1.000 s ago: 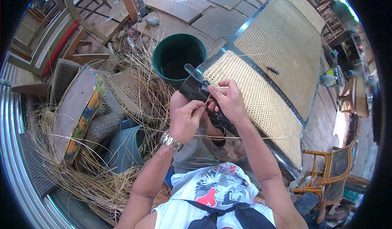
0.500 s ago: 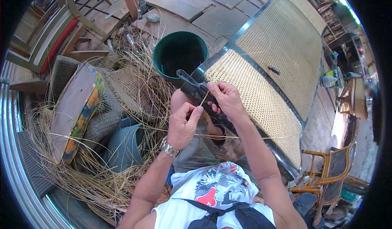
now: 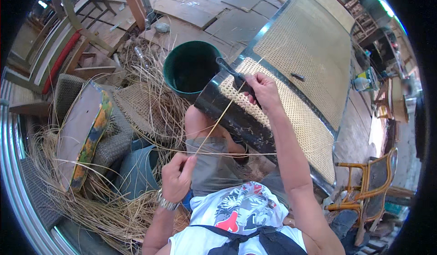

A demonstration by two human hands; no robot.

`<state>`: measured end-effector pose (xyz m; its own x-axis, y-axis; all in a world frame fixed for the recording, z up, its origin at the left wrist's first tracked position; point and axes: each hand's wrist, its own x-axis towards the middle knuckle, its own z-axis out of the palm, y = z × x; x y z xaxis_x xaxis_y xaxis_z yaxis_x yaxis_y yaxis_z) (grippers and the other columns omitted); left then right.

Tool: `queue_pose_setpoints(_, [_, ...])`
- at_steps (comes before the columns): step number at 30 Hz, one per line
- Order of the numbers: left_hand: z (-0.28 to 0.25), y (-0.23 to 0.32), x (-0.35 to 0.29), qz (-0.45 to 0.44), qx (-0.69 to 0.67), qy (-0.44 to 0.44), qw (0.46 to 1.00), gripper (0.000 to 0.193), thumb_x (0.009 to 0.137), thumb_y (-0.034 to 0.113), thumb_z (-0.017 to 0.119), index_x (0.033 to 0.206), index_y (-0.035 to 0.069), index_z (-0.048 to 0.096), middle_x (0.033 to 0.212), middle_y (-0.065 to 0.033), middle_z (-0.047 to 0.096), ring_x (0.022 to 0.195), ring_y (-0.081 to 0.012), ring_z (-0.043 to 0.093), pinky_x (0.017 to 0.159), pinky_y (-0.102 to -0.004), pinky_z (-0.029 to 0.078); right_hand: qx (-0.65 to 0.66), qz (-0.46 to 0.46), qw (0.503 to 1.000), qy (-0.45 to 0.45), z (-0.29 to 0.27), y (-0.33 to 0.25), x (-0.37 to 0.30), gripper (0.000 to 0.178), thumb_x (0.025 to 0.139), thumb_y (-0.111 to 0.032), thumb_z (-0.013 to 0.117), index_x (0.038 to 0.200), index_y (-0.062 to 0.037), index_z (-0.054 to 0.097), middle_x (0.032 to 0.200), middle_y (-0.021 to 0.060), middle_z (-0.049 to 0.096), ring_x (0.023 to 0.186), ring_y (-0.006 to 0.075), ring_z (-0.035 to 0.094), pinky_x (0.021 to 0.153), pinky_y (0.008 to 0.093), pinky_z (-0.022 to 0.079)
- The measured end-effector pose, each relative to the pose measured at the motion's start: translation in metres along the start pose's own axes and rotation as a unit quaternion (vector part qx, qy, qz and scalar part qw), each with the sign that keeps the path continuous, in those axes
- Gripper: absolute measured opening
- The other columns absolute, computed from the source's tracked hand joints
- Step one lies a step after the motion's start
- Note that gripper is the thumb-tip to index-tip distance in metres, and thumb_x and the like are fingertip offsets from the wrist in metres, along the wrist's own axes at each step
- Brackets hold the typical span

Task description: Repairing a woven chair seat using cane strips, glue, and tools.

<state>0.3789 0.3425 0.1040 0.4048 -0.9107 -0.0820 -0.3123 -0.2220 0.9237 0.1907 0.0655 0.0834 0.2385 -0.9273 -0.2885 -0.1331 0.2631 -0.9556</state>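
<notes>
A thin pale cane strip [image 3: 217, 123] runs taut between my hands. My left hand [image 3: 176, 176], with a metal watch on its wrist, is closed in a pinch on the strip's lower end, above my knee. My right hand [image 3: 263, 93] is closed around a dark hand tool [image 3: 226, 68] with a rounded end, its exact kind unclear. The strip passes at the tool beside my right fingers and sticks out beyond. Just behind this hand is a woven cane panel [image 3: 291, 118] in a black frame [image 3: 232, 121].
A dark green bucket [image 3: 170, 75] stands beyond my knee. Loose cane strands [image 3: 123, 214] heap at the left, around a blue-grey container [image 3: 136, 171] and a floral-edged cushion board [image 3: 84, 127]. A small dark object [image 3: 297, 76] lies on the panel. A rattan chair [image 3: 364, 186] stands at right.
My left hand has moved down and left, away from my right hand, which has risen slightly up and right with the tool. A longer stretch of strip now shows between them.
</notes>
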Motion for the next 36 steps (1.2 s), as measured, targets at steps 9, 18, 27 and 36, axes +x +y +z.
queue_pose_setpoints(9, [-0.059,-0.049,-0.078,-0.098,0.02,-0.027,0.995,0.02,0.096,0.014,0.066,0.082,0.001,0.06,0.062,-0.0006,0.056,0.059,-0.0059,0.046,0.052,-0.0248,0.038,0.018,-0.029,0.998,0.055,-0.055,-0.019,0.045,0.03,0.098,-0.027,0.063,0.076,-0.0082,0.056,0.059,0.0039,0.059,0.042,0.0055,0.051,0.034,0.0194,0.037])
queue_pose_setpoints(18, [-0.061,-0.084,-0.121,-0.156,-0.023,-0.064,0.985,0.023,0.099,0.021,0.063,0.084,0.005,0.055,0.071,0.003,0.054,0.067,-0.0049,0.046,0.059,-0.0236,0.038,-0.034,-0.062,0.997,0.019,-0.035,-0.036,0.05,0.029,0.096,-0.025,0.066,0.077,-0.0043,0.061,0.056,0.0017,0.056,0.042,0.0074,0.053,0.033,0.0219,0.038])
queue_pose_setpoints(27, [-0.075,-0.082,-0.119,-0.171,-0.005,-0.096,0.981,0.022,0.1,0.023,0.058,0.105,0.003,0.064,0.07,0.0039,0.054,0.059,-0.0045,0.044,0.053,-0.023,0.036,-0.244,-0.204,0.947,0.039,-0.002,-0.053,0.018,0.028,0.093,-0.026,0.068,0.081,-0.001,0.066,0.058,0.0067,0.058,0.049,0.0113,0.054,0.05,0.0315,0.044])
queue_pose_setpoints(36, [-0.001,0.067,0.087,-0.041,-0.246,-0.119,0.961,0.04,0.105,0.03,0.047,0.13,0.001,0.056,0.128,-0.0091,0.063,0.054,-0.0014,0.044,0.046,-0.0168,0.033,-0.21,-0.254,0.944,-0.004,0.029,-0.035,-0.027,0.024,0.098,-0.023,0.065,0.086,-0.0015,0.069,0.059,-0.0016,0.054,0.05,0.0046,0.048,0.046,0.0254,0.038])
